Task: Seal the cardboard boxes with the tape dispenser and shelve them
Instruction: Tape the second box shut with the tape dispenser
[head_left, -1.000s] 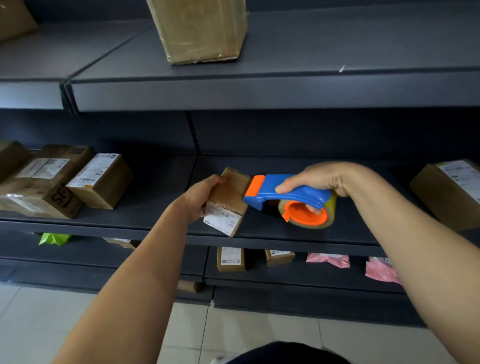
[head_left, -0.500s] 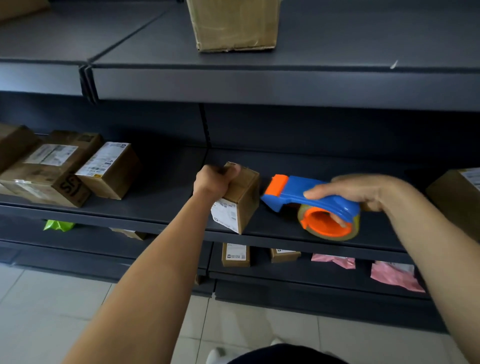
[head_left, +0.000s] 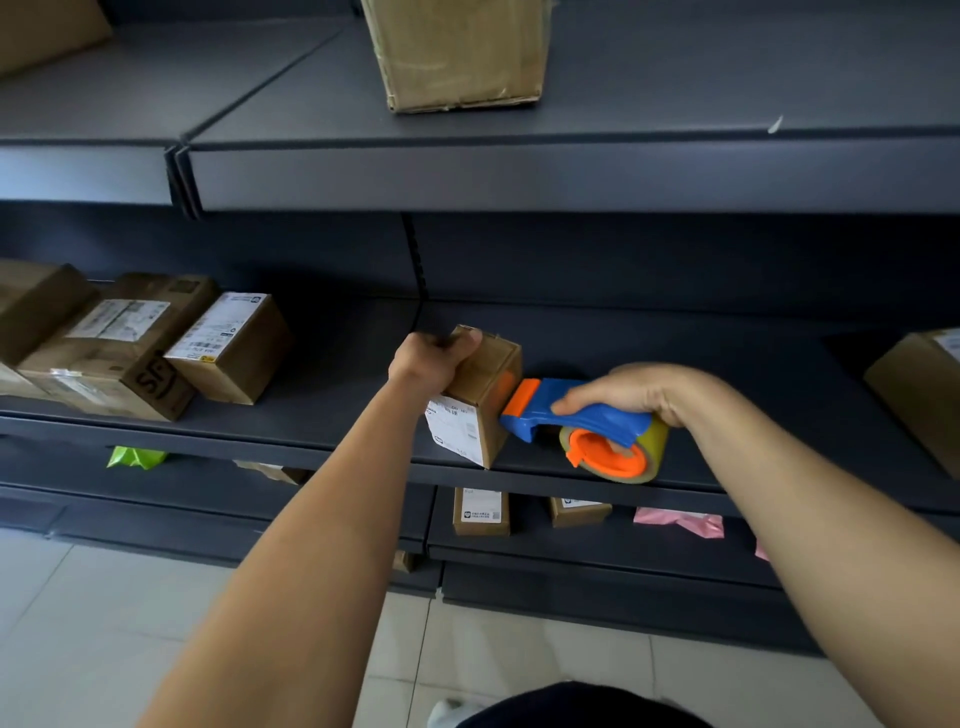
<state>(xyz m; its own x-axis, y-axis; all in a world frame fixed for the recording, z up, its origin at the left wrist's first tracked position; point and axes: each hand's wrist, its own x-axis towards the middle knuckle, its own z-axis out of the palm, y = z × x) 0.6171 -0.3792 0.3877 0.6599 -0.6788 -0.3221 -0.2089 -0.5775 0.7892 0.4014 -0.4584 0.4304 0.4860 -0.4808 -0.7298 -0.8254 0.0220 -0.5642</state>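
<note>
A small cardboard box (head_left: 485, 384) stands near the front edge of the dark middle shelf (head_left: 332, 379), with its white label facing outward. The left hand (head_left: 431, 361) grips the box from above and from its left side, the fingers (head_left: 460, 340) curled over the top edge. The right hand (head_left: 641, 392) holds a blue and orange tape dispenser (head_left: 540, 410) just to the right of the box, its fingers (head_left: 571, 402) wrapped round the blue handle. The dispenser's orange front end touches the box's right side, and its roll of tape (head_left: 652, 452) rests low by the shelf edge under the wrist. Further left on the same shelf lie several labelled boxes (head_left: 228, 348) packed close together, and another box (head_left: 919, 395) shows at the far right. A large box (head_left: 457, 52) sits on the top shelf (head_left: 675, 104). On the lower shelf (head_left: 597, 551) are two small boxes (head_left: 480, 512) and a pink bag (head_left: 680, 522), with a green bag (head_left: 135, 457) to the left.
</note>
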